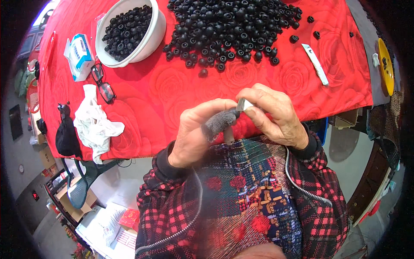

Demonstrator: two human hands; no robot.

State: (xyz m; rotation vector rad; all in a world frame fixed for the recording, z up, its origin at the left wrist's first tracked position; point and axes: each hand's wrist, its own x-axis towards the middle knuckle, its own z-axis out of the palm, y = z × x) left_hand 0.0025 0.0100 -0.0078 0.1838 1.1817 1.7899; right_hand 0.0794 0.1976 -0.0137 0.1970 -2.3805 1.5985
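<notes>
In front of my chest, at the near edge of the red cloth, my two hands meet. My right hand (276, 118) pinches a small metal blade (240, 105) with a whitish part between thumb and fingers. My left hand (189, 129) is closed, with a fuzzy grey finger cover (219, 123) on one finger. At its fingertips a small black piece (236, 113) shows, right against the blade; most of it is hidden. Beyond the hands spreads a large heap of small black round parts (224, 32), many with a hole or ring in the top.
A white bowl (151, 45) of black parts stands far left. Near it lie a blue-and-white box (79, 56), eyeglasses (105, 90), a white cloth (95, 127) and a black fabric item (67, 136). A thin white strip (316, 65) lies right; a yellow dish (385, 69) is farther right.
</notes>
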